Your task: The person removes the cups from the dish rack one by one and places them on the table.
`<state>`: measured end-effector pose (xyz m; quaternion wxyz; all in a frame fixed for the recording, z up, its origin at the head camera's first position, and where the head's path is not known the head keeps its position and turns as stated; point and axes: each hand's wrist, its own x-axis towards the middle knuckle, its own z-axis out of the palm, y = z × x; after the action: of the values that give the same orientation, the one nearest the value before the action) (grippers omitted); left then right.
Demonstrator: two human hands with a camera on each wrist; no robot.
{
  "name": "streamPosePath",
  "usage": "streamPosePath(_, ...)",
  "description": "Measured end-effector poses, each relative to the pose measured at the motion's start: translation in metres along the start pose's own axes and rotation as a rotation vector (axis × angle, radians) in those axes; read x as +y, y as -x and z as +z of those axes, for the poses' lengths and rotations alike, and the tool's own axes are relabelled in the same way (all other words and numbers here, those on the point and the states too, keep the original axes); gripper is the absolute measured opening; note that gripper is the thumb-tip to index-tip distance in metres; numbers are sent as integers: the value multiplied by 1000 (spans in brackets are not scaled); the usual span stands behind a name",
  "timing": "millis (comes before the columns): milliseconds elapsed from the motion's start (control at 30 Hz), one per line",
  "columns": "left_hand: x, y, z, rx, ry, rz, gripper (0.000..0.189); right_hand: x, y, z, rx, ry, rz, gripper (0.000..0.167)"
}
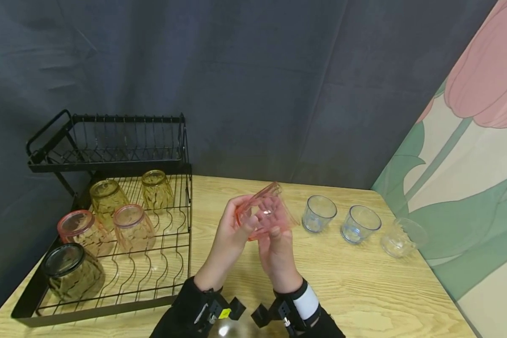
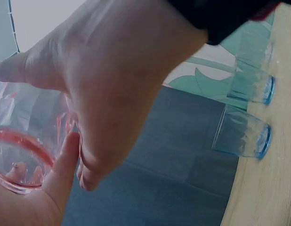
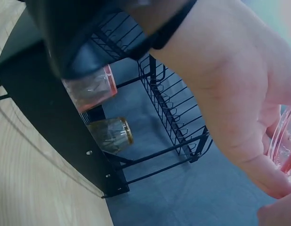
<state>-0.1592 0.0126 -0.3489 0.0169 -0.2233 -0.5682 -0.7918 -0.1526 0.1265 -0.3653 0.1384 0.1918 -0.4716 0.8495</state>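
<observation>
Both hands hold a pink glass [image 1: 265, 212] tilted on its side above the wooden table, at the middle of the head view. My left hand [image 1: 236, 225] grips it from the left, thumb across its near side. Around the right and lower side curl the fingers of my right hand [image 1: 277, 253], which show through the clear wall. In the left wrist view, the pink glass [image 2: 28, 141] appears at the left edge between the two hands. Only a strip of the glass [image 3: 286, 141] is visible in the right wrist view, beside the right fingers.
A black two-tier dish rack [image 1: 190, 234] stands at left. On its lower tier are upside-down glasses: yellow [image 1: 157, 190], pink [image 1: 134, 228] and a dark one [image 1: 73, 272]. Blue-tinted glasses [image 1: 318, 213] and a clear glass cup [image 1: 399, 239] stand at right. A dark curtain [image 1: 279, 94] hangs behind.
</observation>
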Motion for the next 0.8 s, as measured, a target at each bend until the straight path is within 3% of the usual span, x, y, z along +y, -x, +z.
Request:
streamPosePath(133,-1,2,5,-18,-32,18,83,-5,-2,-2,-28,-47,-62,77)
streamPosePath(400,-6,3,10,-2,-145,64,80,-9,-2,-7,1,-63,-99,81)
streamPosePath(800,-10,14,11,55,-108,32,83,-13,-8,-12,-54,30,-103,82)
